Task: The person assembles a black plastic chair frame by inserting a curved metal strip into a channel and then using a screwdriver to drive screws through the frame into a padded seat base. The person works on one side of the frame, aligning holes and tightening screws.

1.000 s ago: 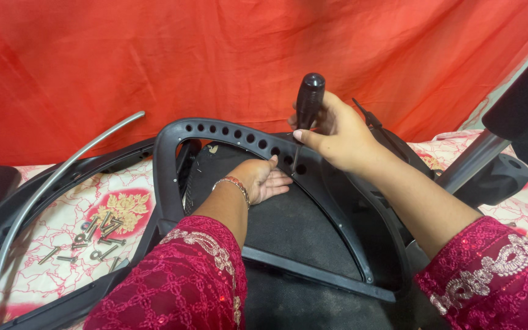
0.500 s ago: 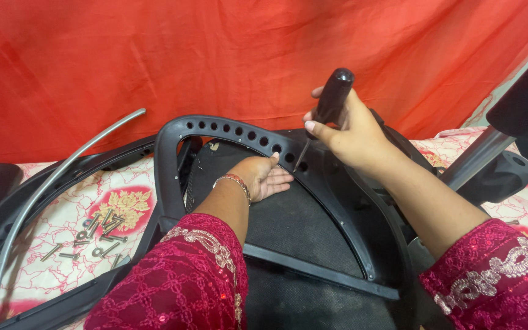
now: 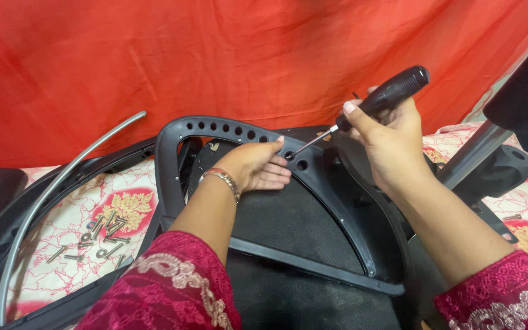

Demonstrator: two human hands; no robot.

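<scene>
at the frame hole (image 3: 288, 155), screwdriver (image 3: 381, 99) now lower

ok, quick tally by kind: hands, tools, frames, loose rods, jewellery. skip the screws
Hands: 2, left hand flat on the black perforated frame, right hand gripping the screwdriver
Screwdrivers: 1
Black perforated frames: 1
Grey curved rods: 1
Bracelets: 1
Total: 6
The screw pile is too small to count.
</scene>
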